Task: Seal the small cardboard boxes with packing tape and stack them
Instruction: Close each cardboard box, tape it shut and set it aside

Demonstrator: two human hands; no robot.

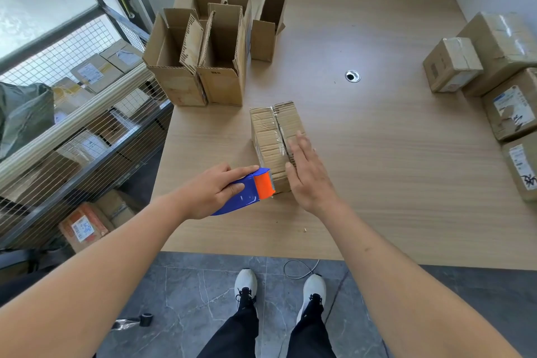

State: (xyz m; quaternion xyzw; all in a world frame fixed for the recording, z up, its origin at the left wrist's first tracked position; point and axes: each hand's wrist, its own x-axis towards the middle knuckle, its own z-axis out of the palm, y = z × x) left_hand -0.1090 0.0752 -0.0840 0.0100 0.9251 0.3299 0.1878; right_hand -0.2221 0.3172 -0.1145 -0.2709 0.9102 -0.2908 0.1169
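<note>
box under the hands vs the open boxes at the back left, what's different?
The box under the hands lies with its flaps closed and clear tape along the seam; the open boxes stand upright with flaps up and no tape on them. The right hand rests flat on the first, with the left hand holding the tape dispenser at its near end; nothing touches the others. All are plain brown corrugated cardboard on the same table.

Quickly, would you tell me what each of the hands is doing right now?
Left hand: grips the tape dispenser.
Right hand: open, fingers flat on the box.
</note>
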